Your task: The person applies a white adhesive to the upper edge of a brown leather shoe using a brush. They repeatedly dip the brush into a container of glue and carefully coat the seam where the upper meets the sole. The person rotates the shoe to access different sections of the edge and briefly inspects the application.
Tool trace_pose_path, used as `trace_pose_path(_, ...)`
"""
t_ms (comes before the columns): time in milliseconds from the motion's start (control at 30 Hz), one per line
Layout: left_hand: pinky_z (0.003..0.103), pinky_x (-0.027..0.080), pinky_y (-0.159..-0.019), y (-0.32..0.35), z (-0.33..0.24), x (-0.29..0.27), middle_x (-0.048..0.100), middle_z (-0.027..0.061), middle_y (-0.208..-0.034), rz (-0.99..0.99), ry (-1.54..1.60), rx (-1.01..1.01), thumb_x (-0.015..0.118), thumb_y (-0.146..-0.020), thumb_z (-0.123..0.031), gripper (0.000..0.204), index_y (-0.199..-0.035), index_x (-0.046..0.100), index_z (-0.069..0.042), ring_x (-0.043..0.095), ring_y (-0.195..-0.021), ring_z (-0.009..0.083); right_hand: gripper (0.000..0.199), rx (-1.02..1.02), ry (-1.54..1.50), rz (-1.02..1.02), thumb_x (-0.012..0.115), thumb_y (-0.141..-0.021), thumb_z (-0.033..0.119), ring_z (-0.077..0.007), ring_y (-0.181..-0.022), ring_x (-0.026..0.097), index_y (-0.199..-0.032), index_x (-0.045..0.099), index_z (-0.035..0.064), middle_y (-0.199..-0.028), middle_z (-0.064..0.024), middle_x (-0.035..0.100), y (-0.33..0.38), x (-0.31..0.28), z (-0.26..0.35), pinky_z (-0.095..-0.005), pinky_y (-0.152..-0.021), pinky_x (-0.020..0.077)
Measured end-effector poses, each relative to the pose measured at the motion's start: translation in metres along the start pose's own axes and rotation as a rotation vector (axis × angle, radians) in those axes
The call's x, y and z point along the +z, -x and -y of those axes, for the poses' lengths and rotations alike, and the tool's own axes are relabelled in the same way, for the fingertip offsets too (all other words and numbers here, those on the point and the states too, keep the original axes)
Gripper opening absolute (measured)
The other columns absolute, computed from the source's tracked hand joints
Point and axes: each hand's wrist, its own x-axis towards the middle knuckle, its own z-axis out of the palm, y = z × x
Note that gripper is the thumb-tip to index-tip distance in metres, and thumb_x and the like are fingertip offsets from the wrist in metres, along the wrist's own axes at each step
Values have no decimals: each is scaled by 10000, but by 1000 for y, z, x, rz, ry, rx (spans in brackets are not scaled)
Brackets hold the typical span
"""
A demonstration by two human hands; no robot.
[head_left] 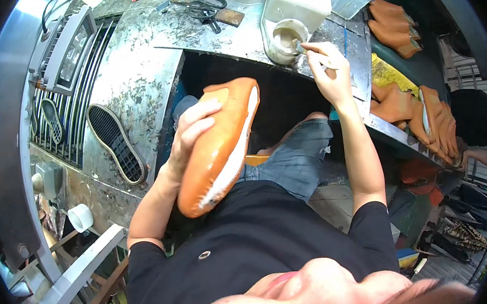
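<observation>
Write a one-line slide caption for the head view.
Left hand holds an orange shoe upper sole-side up while the right hand dips a brush into a glue pot.

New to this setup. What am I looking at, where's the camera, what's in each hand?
There is no machine: a person works with bare hands. The single picture comes from a fisheye camera on their head, looking down, so straight edges bend. The left hand holds an orange shoe upper, its pale underside turned up. The right hand holds a small brush at a round pot on the worn metal bench. Also there: scissors, a black sole, and more orange uppers to the right.
</observation>
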Motion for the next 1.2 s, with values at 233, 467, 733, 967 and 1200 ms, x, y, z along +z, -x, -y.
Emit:
trace_pose_path(233,602,416,-1158,-13,2,-10,623,149,-1409,49,-145,260,784,-868,-103,518,-1280,480,-179,598,-1320,417,213,104,-46,-81,673,-985,78,-212,-907,735,-1160,771,7,-1015,-120,763,13,-1,-1,-319,-833,571)
trace_pose_path(467,618,307,-1237,-12,4,-3,618,126,-1422,10,-162,285,727,-919,-106,432,-1258,477,-204,589,-1346,411,228,515,-867,-221,619,-1063,128,-162,-753,706,-1148,728,-54,-963,-129,757,28,-3,42,-303,-699,612)
trace_pose_path(733,619,260,-1263,-7,3,-8,616,112,-1396,42,-183,311,721,-902,-105,411,-1214,472,-202,592,-1344,405,319,553,-831,-288,623,-1088,246,-123,-647,659,-1042,730,-51,-813,-90,710,25,20,95,-281,-580,585)
trace_pose_path(967,598,243,-1276,-10,6,-10,611,113,-1405,79,-192,337,717,-908,-91,428,-1235,466,-203,593,-1345,394,301,456,-863,-205,633,-1084,210,-117,-656,658,-1026,750,-61,-812,-85,713,22,34,94,-270,-578,569)
trace_pose_path(1200,596,262,-1268,-18,7,0,614,126,-1403,2,-212,337,738,-912,-111,461,-1262,449,-190,597,-1339,387,286,345,-855,-210,603,-1083,165,-134,-647,649,-1002,739,-73,-804,-91,704,30,39,97,-283,-579,559)
